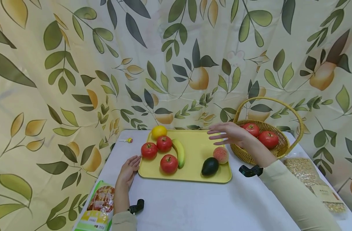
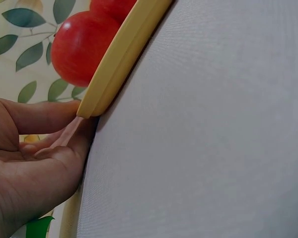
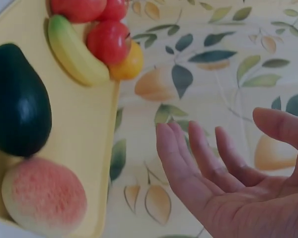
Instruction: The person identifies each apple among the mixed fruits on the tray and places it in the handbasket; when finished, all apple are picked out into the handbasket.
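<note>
My left hand (image 1: 129,170) touches the left rim of the yellow tray (image 1: 197,150), its fingers fairly straight; in the left wrist view its fingertips meet the tray's edge. My right hand (image 1: 232,134) hovers over the tray's right end near the basket, fingers spread and holding nothing. On the tray's left part lie three red tomatoes (image 1: 169,164), an orange (image 1: 159,132) and a banana (image 1: 179,153). A dark avocado (image 1: 210,166) and a pink peach (image 1: 221,155) touch each other at the right. The right wrist view shows the peach (image 3: 44,196) below the avocado (image 3: 19,101).
A wicker basket (image 1: 242,154) with a tall handle holds red tomatoes (image 1: 268,139), right of the tray. Behind my right forearm lies a clear bag of pale grains (image 1: 304,173). A green food packet (image 1: 96,208) is at the left edge, a lollipop (image 1: 129,140) at the back left.
</note>
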Tool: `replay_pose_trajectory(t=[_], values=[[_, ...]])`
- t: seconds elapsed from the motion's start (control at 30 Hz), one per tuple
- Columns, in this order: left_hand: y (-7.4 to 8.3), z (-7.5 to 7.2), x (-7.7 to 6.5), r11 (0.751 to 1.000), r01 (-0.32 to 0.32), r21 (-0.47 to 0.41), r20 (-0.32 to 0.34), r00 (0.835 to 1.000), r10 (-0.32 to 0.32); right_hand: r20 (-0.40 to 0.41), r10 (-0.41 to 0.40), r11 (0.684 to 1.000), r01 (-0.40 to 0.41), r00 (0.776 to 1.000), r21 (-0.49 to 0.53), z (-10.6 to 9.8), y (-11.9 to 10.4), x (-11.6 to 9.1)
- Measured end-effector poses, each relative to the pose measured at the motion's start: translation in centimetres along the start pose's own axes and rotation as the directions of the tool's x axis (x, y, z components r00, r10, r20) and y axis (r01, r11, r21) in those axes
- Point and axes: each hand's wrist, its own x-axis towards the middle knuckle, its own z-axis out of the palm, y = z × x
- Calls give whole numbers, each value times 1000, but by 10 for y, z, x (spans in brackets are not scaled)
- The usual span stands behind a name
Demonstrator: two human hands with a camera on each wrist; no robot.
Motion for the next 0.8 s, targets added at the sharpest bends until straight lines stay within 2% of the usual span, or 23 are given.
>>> replay_pose_trajectory(t=[0.37, 0.8], values=[[-3, -2, 2, 1000, -9, -1, 2, 1000, 9, 28, 4, 1000, -5, 1000, 28, 36, 7, 13], [-1, -1, -1, 1000, -2, 3, 3, 1000, 2, 72, -1, 998, -4, 997, 65, 66, 11, 28]])
